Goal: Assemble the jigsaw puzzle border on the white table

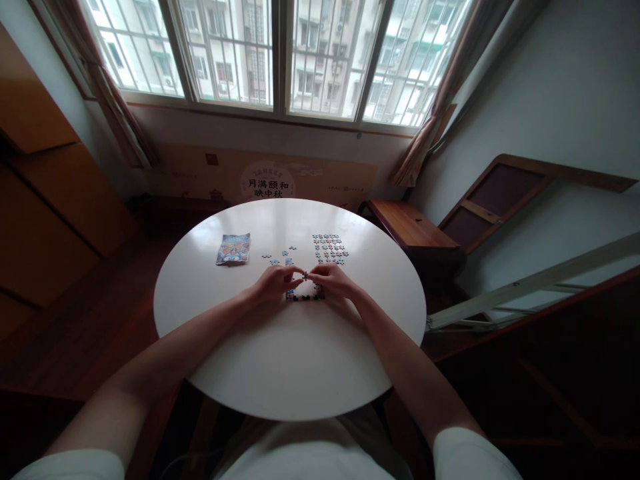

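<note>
Between my two hands a small jigsaw puzzle piece (305,276) is held up, pinched by the fingertips of my left hand (275,281) and my right hand (334,280). Below it lies a partly joined puzzle border (306,298) on the white round table (290,360); my hands cover parts of its sides. Several loose pieces (285,253) are scattered just beyond my left hand. Past my right hand, more puzzle pieces (330,248) lie in neat rows.
A colourful printed packet (233,249) lies on the table's left side. Beyond the table's right edge stands a wooden bench or stool (413,225). A large printed cardboard box (320,179) lies under the barred window (280,57). A metal ladder-like frame (530,290) leans at right.
</note>
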Tool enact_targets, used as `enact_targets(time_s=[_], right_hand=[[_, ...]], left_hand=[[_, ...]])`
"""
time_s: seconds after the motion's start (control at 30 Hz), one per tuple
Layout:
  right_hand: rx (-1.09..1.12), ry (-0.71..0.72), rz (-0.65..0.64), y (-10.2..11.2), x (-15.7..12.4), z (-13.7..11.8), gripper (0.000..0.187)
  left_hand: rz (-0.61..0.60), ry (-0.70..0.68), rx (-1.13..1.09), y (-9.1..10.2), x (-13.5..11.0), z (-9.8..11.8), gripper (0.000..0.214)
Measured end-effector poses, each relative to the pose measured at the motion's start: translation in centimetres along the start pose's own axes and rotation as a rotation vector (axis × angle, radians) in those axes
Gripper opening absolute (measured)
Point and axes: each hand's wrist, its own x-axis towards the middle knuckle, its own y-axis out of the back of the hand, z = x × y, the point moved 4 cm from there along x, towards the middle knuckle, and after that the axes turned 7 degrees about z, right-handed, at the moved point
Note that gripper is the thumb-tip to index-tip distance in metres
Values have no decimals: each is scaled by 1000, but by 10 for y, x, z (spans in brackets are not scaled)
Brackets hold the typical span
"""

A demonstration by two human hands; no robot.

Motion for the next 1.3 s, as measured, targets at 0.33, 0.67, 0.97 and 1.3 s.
enact_targets(time_s=[0.33,0.67,0.97,1.3], right_hand=[[-27,7,-4,0,0,0,41],[-6,-1,-1,-1,0,1,42],[-19,-3,-4,-1,0,2,42],[-17,4,-8,-1,0,0,39]], left_hand=[[13,-5,17,-1,0,-1,26],[18,0,10,-3,0,-4,26],[9,2,28,0,1,0,28],[11,-7,32,1,1,2,28]])
